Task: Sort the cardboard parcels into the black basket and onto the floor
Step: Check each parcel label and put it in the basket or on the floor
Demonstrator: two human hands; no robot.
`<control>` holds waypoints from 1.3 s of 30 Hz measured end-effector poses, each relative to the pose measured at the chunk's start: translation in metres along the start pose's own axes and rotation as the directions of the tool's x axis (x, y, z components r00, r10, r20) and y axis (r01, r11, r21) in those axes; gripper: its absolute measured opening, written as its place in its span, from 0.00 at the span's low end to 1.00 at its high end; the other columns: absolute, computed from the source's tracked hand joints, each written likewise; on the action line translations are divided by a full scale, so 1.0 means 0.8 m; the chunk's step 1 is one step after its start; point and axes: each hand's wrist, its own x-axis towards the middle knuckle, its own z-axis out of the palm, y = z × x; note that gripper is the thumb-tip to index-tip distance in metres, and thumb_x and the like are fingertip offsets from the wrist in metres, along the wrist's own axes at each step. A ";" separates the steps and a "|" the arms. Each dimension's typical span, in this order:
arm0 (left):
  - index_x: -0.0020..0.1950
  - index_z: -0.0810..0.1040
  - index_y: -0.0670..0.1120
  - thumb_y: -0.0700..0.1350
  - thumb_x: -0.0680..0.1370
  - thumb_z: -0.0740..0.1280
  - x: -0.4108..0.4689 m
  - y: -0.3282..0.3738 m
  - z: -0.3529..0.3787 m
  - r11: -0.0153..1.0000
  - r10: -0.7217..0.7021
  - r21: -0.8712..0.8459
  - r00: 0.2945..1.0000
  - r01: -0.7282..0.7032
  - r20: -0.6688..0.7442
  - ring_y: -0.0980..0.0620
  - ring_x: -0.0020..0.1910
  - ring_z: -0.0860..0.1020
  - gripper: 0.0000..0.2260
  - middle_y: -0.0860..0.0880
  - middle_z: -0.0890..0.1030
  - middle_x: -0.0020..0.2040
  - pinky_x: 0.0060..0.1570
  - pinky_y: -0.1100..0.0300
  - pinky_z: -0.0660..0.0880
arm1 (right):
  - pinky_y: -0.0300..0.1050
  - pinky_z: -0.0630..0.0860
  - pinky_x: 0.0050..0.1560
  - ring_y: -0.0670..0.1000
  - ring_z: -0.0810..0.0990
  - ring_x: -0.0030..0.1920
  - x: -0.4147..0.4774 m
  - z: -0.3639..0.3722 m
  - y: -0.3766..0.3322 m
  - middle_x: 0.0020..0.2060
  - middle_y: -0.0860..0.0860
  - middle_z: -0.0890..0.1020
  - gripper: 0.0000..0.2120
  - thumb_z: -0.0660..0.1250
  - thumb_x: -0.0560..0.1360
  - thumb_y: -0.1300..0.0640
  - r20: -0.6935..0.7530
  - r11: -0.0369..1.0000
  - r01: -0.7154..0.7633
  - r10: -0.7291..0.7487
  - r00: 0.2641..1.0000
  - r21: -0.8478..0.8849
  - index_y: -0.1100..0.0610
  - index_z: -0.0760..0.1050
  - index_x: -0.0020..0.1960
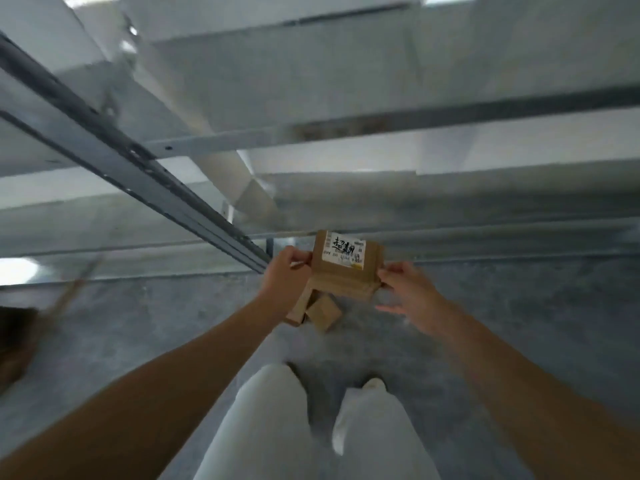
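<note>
I'm holding a cardboard parcel (346, 275) out front, left hand (285, 271) gripping its left edge, right hand (412, 296) pinching its lower right corner, other fingers sticking out loose. White label (343, 252) with black handwriting is facing me. Two smaller parcels (320, 311) are lying on the grey floor (519, 323) under my hands. Metal shelf rack (346, 140) is showing blurred behind.

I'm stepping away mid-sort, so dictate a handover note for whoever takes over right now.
Left hand grips the labelled parcel at its left edge.
Right hand pinches its right edge.
The parcel is held in the air above the floor.
Done: at least two small parcels lie on the floor below it.
The blurred dark shape at far left may be the basket; cannot tell.
Left: set this parcel down where it belongs, then sort any others.
</note>
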 end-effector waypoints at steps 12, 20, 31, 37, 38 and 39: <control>0.51 0.78 0.40 0.32 0.76 0.69 -0.223 -0.012 -0.333 0.887 0.140 -0.318 0.851 -0.335 -0.507 0.51 0.49 0.84 0.06 0.48 0.85 0.48 0.46 0.64 0.79 | 0.63 0.80 0.54 0.51 0.80 0.52 -0.262 0.298 -0.172 0.51 0.54 0.82 0.04 0.64 0.79 0.56 0.422 0.820 0.471 -0.320 0.848 -0.324 0.55 0.74 0.47; 0.72 0.65 0.55 0.36 0.73 0.74 -0.420 -0.145 -0.532 0.867 0.011 -0.314 0.647 -0.386 -0.762 0.54 0.46 0.82 0.33 0.49 0.80 0.53 0.44 0.63 0.79 | 0.61 0.80 0.53 0.51 0.78 0.43 -0.441 0.580 -0.097 0.42 0.54 0.78 0.05 0.64 0.77 0.65 0.702 0.789 0.566 -0.261 0.662 -0.240 0.56 0.74 0.46; 0.73 0.70 0.55 0.41 0.68 0.79 -0.527 -0.285 -0.619 0.866 0.037 -0.228 0.512 -0.445 -0.858 0.56 0.65 0.76 0.36 0.59 0.80 0.62 0.64 0.55 0.73 | 0.49 0.79 0.46 0.52 0.80 0.43 -0.537 0.785 0.036 0.45 0.56 0.81 0.12 0.60 0.75 0.69 0.871 0.700 0.674 -0.153 0.466 -0.237 0.58 0.76 0.53; 0.74 0.68 0.56 0.41 0.70 0.77 -0.490 -0.311 -0.653 0.832 -0.127 -0.314 0.395 -0.458 -0.910 0.58 0.59 0.79 0.35 0.59 0.82 0.59 0.59 0.58 0.77 | 0.46 0.77 0.49 0.56 0.82 0.56 -0.496 0.859 0.086 0.57 0.59 0.83 0.16 0.57 0.82 0.55 0.907 0.848 0.464 0.043 0.418 -0.254 0.58 0.71 0.67; 0.74 0.68 0.57 0.41 0.70 0.77 -0.480 -0.311 -0.661 0.830 -0.158 -0.325 0.368 -0.453 -0.916 0.59 0.59 0.80 0.35 0.59 0.82 0.58 0.59 0.58 0.77 | 0.46 0.77 0.49 0.55 0.82 0.57 -0.489 0.870 0.089 0.56 0.56 0.84 0.16 0.56 0.83 0.53 0.918 0.819 0.493 0.096 0.386 -0.293 0.55 0.74 0.66; 0.74 0.67 0.58 0.41 0.71 0.76 -0.468 -0.310 -0.670 0.830 -0.186 -0.330 0.335 -0.449 -0.924 0.60 0.58 0.80 0.35 0.59 0.82 0.58 0.58 0.61 0.77 | 0.48 0.78 0.50 0.54 0.82 0.57 -0.482 0.882 0.090 0.56 0.54 0.84 0.16 0.54 0.83 0.52 0.923 0.787 0.527 0.133 0.361 -0.320 0.51 0.75 0.66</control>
